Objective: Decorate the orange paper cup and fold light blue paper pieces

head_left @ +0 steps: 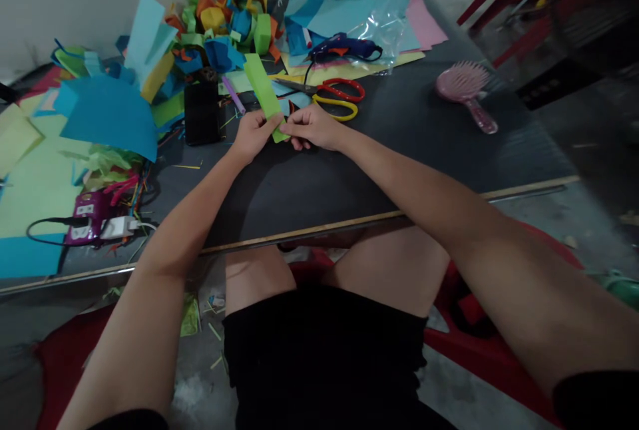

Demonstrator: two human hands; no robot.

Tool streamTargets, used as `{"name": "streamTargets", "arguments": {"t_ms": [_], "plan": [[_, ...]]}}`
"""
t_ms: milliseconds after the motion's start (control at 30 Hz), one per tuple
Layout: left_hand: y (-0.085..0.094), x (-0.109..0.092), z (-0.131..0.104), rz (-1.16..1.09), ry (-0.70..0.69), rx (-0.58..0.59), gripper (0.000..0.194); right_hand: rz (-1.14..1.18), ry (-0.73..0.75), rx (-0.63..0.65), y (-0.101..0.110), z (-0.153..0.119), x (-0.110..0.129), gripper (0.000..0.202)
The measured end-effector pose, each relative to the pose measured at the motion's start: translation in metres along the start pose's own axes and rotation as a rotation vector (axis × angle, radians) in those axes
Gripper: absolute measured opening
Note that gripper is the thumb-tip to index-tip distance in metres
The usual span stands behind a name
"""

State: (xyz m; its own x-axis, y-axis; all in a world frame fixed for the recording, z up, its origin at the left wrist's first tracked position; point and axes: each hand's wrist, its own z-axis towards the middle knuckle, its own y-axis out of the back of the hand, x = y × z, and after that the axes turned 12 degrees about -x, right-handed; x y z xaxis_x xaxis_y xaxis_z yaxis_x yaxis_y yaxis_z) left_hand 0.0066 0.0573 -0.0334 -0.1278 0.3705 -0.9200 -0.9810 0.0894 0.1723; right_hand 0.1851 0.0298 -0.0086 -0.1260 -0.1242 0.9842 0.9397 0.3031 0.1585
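Between my two hands is a green paper strip [262, 87], slanting away from me with its far end up to the left. My left hand [253, 135] pinches its left edge low down, thumb on top. On the other side my right hand [314, 128] is closed on the strip's near end, its lower fingers curled beneath. Just beyond my right hand lie scissors [344, 98] with one red and one yellow handle loop. A purple stick [233, 94] and a black phone [202, 112] rest to the left of my left hand.
Folded colored paper pieces [219, 24] are heaped at the back. Behind the scissors a blue glue gun [344, 48] lies on paper sheets and plastic. A pink hairbrush [466, 89] is at right. A purple power strip [86, 217] with cables sits near the table's front edge [309, 227].
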Motion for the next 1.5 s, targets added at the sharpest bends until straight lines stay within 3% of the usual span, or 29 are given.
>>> {"name": "streamTargets", "arguments": {"t_ms": [233,533,1000,1167,1333,1500], "plan": [[0.003,0.002,0.002,0.094,0.015,0.086,0.050,0.088,-0.021,-0.015,-0.003,0.002,-0.001,0.042],[0.011,-0.010,-0.009,0.062,0.128,0.086,0.051,0.037,-0.012,0.002,-0.004,0.002,-0.001,0.045],[0.015,-0.014,-0.010,0.102,0.102,0.181,0.045,0.011,0.033,-0.008,-0.002,-0.007,0.001,0.042],[0.017,-0.018,-0.010,0.019,0.199,0.287,0.041,0.033,0.005,0.019,-0.003,-0.005,-0.001,0.043],[0.018,-0.023,-0.011,-0.069,0.228,0.295,0.045,0.058,0.032,0.052,-0.002,-0.006,0.000,0.038],[0.020,-0.023,-0.009,-0.009,0.223,0.360,0.044,0.125,-0.021,-0.052,-0.006,-0.005,0.000,0.040]]}}
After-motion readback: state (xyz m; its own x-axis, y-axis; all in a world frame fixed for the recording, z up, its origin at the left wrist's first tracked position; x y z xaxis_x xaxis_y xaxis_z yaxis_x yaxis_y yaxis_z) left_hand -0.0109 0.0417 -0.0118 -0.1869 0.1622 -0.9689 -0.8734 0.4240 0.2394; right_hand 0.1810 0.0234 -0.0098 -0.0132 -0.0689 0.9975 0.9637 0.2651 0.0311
